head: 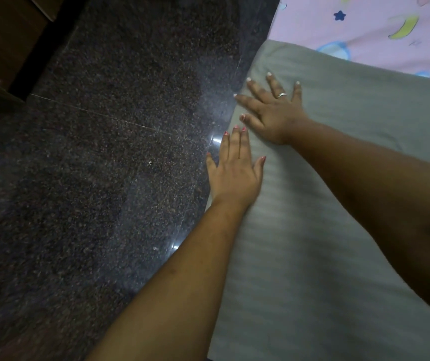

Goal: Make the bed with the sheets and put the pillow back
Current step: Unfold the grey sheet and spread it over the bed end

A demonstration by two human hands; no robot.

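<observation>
Lying at four o'clock, the grey striped sheet (326, 230) is pressed along its floor-side edge by the left hand (234, 173) and right hand (273, 113), fingers straight, each grip open and flat. A pink patterned sheet (365, 29) is seen at one o'clock, dark stone floor (104, 157) at nine.

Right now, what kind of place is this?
Probably a bedroom: a grey striped sheet spread flat, a pink sheet printed with stars and moons beyond it, and a dark polished floor alongside.
</observation>
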